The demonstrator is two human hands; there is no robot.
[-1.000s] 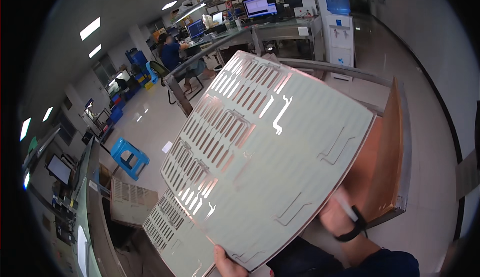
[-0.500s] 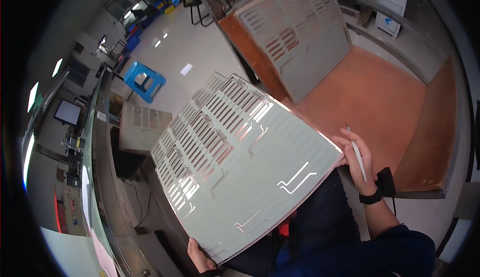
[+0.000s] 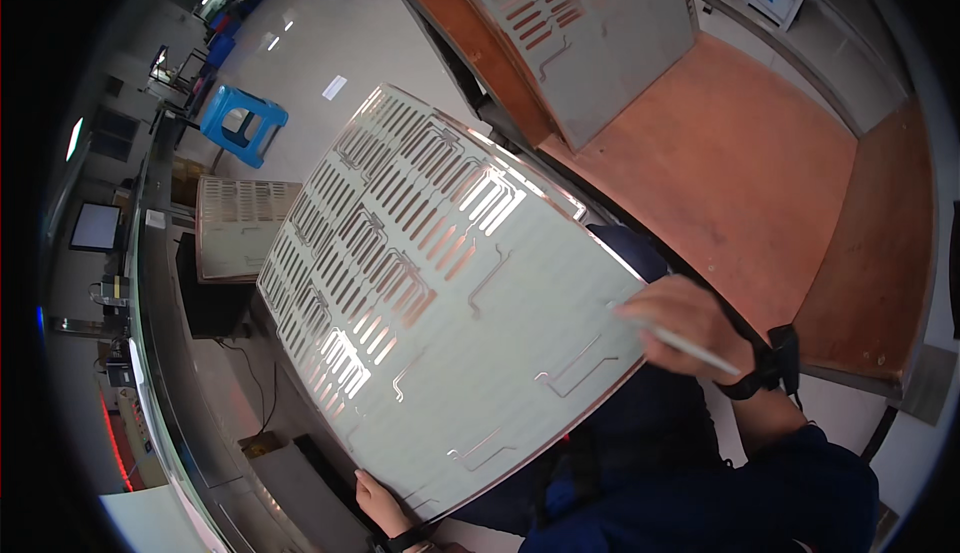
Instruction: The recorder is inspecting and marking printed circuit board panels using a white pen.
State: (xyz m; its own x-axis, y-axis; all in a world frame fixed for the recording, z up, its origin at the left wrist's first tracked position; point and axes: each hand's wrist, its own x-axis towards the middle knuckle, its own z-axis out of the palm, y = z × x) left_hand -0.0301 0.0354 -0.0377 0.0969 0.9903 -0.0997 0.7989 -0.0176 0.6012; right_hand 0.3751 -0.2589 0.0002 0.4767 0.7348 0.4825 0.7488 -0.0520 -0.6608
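Observation:
A large pale green circuit board panel (image 3: 480,323) with rows of shiny copper traces lies tilted across my lap. My left hand (image 3: 382,505) grips its near left edge, thumb on top and the other fingers hidden beneath. Above the near right corner is my right hand (image 3: 690,328), slightly blurred, closed around a slim white pen-like tool (image 3: 692,349). The tool's tip points at the panel's surface; whether it touches cannot be made out. A dark band with a small black box sits on my right wrist.
To the right stands a copper-brown rack (image 3: 730,163) with similar panels (image 3: 600,53) leaning in it. More panels (image 3: 240,228) stand at the left beside a metal workbench (image 3: 190,393). Farther off is a blue plastic stool (image 3: 244,125) on the pale floor.
My right hand has moved from the panel's right edge to over its surface, turning the pen-like tool down toward it. My left hand keeps its hold. The whole view has shifted.

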